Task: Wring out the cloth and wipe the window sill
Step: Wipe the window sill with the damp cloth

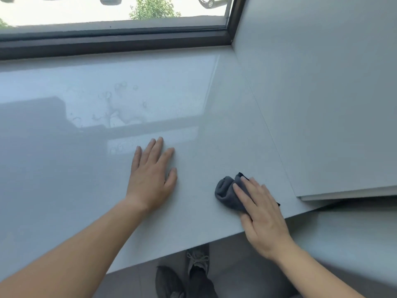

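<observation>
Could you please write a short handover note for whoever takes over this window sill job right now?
Left hand: flat on the window sill, fingers spread, holding nothing.
Right hand: fingers laid straight over the bunched grey cloth, pressing it on the sill near the front right edge.
Done: the cloth is on the sill; whether it was wrung cannot be told.
Left: droplet marks farther back, towards the window frame, need wiping.

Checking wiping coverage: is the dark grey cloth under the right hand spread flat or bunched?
Bunched. The dark grey cloth shows rolled folds beside the right hand, whose straight fingers press it onto the pale glossy window sill.
</observation>
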The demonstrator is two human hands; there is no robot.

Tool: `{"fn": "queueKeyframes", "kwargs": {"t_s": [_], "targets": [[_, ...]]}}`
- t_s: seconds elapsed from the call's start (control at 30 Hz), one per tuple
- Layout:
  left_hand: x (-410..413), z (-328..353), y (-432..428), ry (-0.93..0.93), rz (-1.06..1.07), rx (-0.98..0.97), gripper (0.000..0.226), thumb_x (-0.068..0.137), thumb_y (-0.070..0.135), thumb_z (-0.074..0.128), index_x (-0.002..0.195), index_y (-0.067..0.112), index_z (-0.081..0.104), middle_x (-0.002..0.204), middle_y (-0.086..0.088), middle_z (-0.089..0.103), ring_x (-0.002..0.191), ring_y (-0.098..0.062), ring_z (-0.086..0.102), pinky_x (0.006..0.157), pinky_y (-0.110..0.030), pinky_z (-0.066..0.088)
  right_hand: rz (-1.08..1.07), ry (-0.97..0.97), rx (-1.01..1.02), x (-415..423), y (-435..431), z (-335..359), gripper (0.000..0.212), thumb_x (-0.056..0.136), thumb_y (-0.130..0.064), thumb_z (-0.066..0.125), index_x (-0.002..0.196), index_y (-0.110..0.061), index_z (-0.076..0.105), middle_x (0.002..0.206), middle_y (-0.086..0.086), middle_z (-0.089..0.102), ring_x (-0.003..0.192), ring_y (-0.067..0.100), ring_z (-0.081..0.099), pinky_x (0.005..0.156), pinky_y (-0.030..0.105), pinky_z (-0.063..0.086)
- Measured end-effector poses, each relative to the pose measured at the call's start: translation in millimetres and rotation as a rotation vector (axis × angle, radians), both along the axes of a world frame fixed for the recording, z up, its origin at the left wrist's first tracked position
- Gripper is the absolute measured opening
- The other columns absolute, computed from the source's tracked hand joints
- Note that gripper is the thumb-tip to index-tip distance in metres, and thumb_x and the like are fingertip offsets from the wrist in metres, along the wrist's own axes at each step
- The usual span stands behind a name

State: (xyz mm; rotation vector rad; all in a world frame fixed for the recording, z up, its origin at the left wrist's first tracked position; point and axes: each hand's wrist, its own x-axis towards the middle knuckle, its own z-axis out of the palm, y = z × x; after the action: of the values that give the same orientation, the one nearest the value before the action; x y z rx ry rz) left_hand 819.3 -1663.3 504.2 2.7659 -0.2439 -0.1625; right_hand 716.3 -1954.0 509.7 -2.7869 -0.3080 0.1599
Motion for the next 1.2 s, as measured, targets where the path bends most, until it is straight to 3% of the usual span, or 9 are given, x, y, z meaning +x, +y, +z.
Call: {"fn": "queueKeyframes", "kwargs": {"t_s": [0.17,0.27,0.37,0.63,0.77,0.83,0.93,1.03,1.2], "targets": [[1,2,0,0.008,0.003,-0.015,0.062,0.091,0.045,0.032,0.149,0.023,0.036,0.166,-0.003,0.012,0.153,-0.015,-0.001,0.123,-0.042,-0.005,-0.48,-0.027,-0.011,-1,-9,-5,0.064,0.09,-0.02,0.037,0.154,-0.024,0.029,0.163,-0.001,0.024,0.151,0.022,0.018,0.123,0.046,0.014],[5,5,-2,-0.031,0.03,-0.022,0.056,0.088,0.043,0.037,0.139,0.021,0.047,0.16,-0.008,0.028,0.15,-0.023,0.017,0.123,-0.044,0.003,-0.588,-0.058,-0.05,3,4,-7,0.062,0.091,-0.025,0.036,0.152,-0.021,0.03,0.16,0.005,0.029,0.148,0.027,0.021,0.122,0.049,0.016],[16,8,-3,-0.111,0.078,-0.057,0.049,0.085,0.04,0.041,0.124,0.016,0.058,0.147,-0.011,0.044,0.138,-0.03,0.034,0.12,-0.044,0.013,-0.539,-0.053,-0.113,14,4,-7,0.062,0.092,-0.033,0.03,0.152,-0.018,0.029,0.159,0.009,0.029,0.147,0.03,0.022,0.12,0.051,0.018],[96,11,-8,-0.129,0.131,-0.083,0.049,0.086,0.037,0.042,0.128,0.015,0.054,0.152,-0.013,0.038,0.145,-0.029,0.027,0.122,-0.046,0.01,-0.549,-0.115,-0.143,95,4,-11,0.063,0.087,-0.021,0.039,0.15,-0.017,0.034,0.154,0.011,0.038,0.133,0.034,0.035,0.107,0.053,0.03],[150,13,-15,-0.121,0.121,-0.079,0.054,0.086,0.037,0.038,0.133,0.015,0.05,0.156,-0.013,0.032,0.148,-0.028,0.02,0.123,-0.045,0.007,-0.276,-0.166,0.04,140,23,-9,0.072,0.081,-0.007,0.047,0.149,-0.026,0.031,0.155,0.007,0.036,0.132,0.028,0.037,0.111,0.036,0.023],[176,11,-20,-0.099,0.12,-0.06,0.055,0.089,0.037,0.036,0.139,0.017,0.044,0.16,-0.011,0.024,0.151,-0.026,0.012,0.124,-0.044,0.003,-0.195,-0.183,0.149,179,37,-7,0.07,0.079,-0.002,0.051,0.144,-0.026,0.037,0.154,0.007,0.037,0.13,0.026,0.04,0.111,0.032,0.023],[201,3,-26,-0.035,0.141,0.027,0.058,0.095,0.039,0.032,0.151,0.023,0.028,0.166,-0.008,0.007,0.153,-0.023,-0.003,0.123,-0.044,-0.003,-0.158,-0.278,0.25,258,53,-8,0.053,0.08,0.002,0.056,0.128,-0.019,0.053,0.146,0.01,0.045,0.124,0.031,0.05,0.106,0.042,0.039],[205,-2,-28,-0.02,0.168,0.093,0.064,0.093,0.045,0.023,0.154,0.027,0.019,0.166,-0.006,0.001,0.152,-0.021,-0.009,0.123,-0.042,-0.006,-0.154,-0.358,0.233,346,59,-10,0.035,0.082,0.001,0.055,0.113,-0.013,0.064,0.134,0.014,0.055,0.113,0.036,0.056,0.094,0.047,0.046],[206,-1,-28,-0.019,0.163,0.088,0.066,0.091,0.048,0.023,0.154,0.028,0.022,0.167,-0.004,0.002,0.152,-0.019,-0.009,0.123,-0.042,-0.005,-0.132,-0.351,0.095,448,55,-11,0.04,0.081,0.003,0.053,0.112,-0.016,0.07,0.131,0.018,0.06,0.108,0.041,0.057,0.093,0.043,0.045]]}}
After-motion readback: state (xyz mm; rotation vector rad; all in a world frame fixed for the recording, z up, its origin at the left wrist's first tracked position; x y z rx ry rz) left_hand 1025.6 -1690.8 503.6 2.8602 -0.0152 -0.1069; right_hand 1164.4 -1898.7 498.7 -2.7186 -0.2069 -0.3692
